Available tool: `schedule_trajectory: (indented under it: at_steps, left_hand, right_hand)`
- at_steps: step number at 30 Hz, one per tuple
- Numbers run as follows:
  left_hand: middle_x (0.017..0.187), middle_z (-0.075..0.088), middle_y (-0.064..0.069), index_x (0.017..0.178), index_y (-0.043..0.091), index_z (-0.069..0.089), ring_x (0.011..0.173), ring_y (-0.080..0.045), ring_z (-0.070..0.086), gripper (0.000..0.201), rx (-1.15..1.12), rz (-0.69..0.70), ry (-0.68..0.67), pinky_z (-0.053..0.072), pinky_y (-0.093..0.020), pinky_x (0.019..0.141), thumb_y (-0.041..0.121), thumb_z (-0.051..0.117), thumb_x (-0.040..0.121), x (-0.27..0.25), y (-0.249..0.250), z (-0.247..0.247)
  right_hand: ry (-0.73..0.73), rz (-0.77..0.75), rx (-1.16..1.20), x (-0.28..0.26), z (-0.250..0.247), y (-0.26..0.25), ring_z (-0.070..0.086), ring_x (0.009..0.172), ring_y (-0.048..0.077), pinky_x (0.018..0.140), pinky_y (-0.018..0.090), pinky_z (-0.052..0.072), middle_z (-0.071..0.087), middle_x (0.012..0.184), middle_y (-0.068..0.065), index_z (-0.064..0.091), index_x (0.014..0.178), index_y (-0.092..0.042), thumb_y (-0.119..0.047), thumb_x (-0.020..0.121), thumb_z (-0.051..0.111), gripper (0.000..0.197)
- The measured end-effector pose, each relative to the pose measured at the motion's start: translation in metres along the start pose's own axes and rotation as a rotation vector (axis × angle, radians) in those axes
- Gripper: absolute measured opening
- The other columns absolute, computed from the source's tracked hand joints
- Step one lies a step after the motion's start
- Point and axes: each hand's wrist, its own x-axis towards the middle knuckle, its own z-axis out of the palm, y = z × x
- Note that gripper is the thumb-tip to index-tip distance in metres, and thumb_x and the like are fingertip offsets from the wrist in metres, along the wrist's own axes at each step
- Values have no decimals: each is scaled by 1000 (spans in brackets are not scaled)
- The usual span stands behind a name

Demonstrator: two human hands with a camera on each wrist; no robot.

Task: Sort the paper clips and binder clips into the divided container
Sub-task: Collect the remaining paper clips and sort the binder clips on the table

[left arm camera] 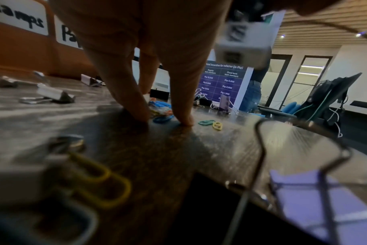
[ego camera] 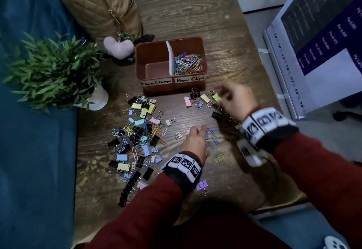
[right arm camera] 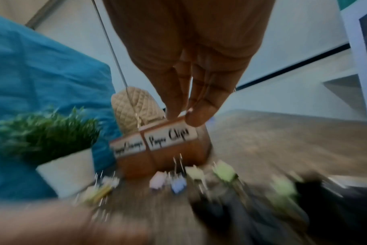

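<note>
I am working in an office: referral-incentive poster board (ego camera: 321, 39), glass-panelled doors (left arm camera: 312, 77), slatted ceiling with downlights (left arm camera: 325, 18), a cabled monitor (left arm camera: 333, 92).

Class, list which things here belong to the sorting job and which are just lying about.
Job: container, paper clips, binder clips, left hand, right hand.
Lying about: plant, bag, heart charm, poster.

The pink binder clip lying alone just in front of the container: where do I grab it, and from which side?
Probably pinch the pink binder clip across its body's long sides, coming straight down from above. It lies flat on the table, wire handles toward the small purple clip, so its left side looks free.
</note>
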Motion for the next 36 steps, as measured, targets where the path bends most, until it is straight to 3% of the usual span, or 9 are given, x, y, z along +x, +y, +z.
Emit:
schedule_trajectory:
  at_steps: [3, 6, 9, 17, 21, 26, 29, 32, 36]
  left_hand:
    - [123, 39, -11, 145, 17, 28, 109, -30, 52, 69, -15, 43, -6, 45, -39, 93, 15, 64, 85, 9, 4, -1]
    - [119, 44, -12, 135, 16, 46, 106, -31, 54, 54, -46, 84, -9, 44, -36, 90, 12, 64, 84, 18, 5, -2]
    - [113, 48, -12, 121, 13, 58, 100, -32, 57, 36, -28, 101, -13, 47, -37, 86, 15, 62, 85, 21, 1, -1]
    - [102, 55, -14, 109, 9, 62, 91, -35, 60, 25, 49, 84, 56, 48, -39, 79, 14, 51, 87, 12, -8, 2]
    - [105, 56, -14, 106, 10, 64, 92, -34, 60, 22, -13, 67, 60, 50, -39, 82, 12, 53, 88, 11, -14, -2]
    - [104, 63, -9, 97, 13, 70, 95, -29, 61, 21, -81, 6, 85, 48, -29, 85, 7, 57, 82, 11, -19, -6]
    - [97, 71, -1, 90, 18, 75, 93, -18, 65, 20, -216, -110, 120, 46, -19, 89, 7, 62, 80, 8, -25, -11]
    - [99, 72, 2, 94, 18, 75, 90, -11, 64, 14, -291, -154, 184, 41, -14, 90, 13, 68, 83, 4, -27, -30]
    - [100, 72, 0, 97, 17, 75, 83, -6, 57, 16, -343, -131, 362, 37, -10, 82, 12, 69, 83, 17, -20, -87]
  right_hand:
    - [-324, 75, -147, -55, 13, 36, 57, 109, 20, 98, 28, 43, 60, 120, 3, 54, 128, -20, -4, 69, 74, 65]
    - [-481, 76, -291, -82, 32, 54, 49, 117, 25, 98, 32, 41, 44, 129, 3, 37, 139, -20, -14, 64, 81, 87]
    - [-382, 37, -286, -81, 48, 59, 50, 116, 28, 98, 34, 42, 43, 128, 6, 38, 138, -18, -18, 65, 81, 85]
    - [-248, -69, -357, -66, 73, 51, 60, 84, 30, 72, 38, 50, 55, 92, 6, 64, 91, -13, -15, 84, 57, 10]
    - [-253, -63, -401, -70, 75, 44, 59, 88, 28, 75, 37, 50, 57, 90, 6, 61, 91, -13, -2, 81, 54, 16]
    - [-332, -66, -519, -71, 76, 36, 49, 111, 27, 91, 37, 46, 53, 114, 11, 51, 110, -8, 5, 76, 55, 36]
    - [-331, -70, -503, -71, 71, 34, 53, 102, 27, 82, 36, 47, 56, 104, 9, 52, 99, -12, 3, 79, 53, 26]
    - [-262, 21, -304, -52, 49, 16, 60, 82, 26, 67, 30, 45, 62, 82, 4, 54, 78, -19, -2, 80, 49, 18]
    - [-5, -46, -137, 16, 12, -28, 62, 86, 27, 76, 34, 50, 70, 88, 7, 64, 84, -20, -13, 79, 58, 11]
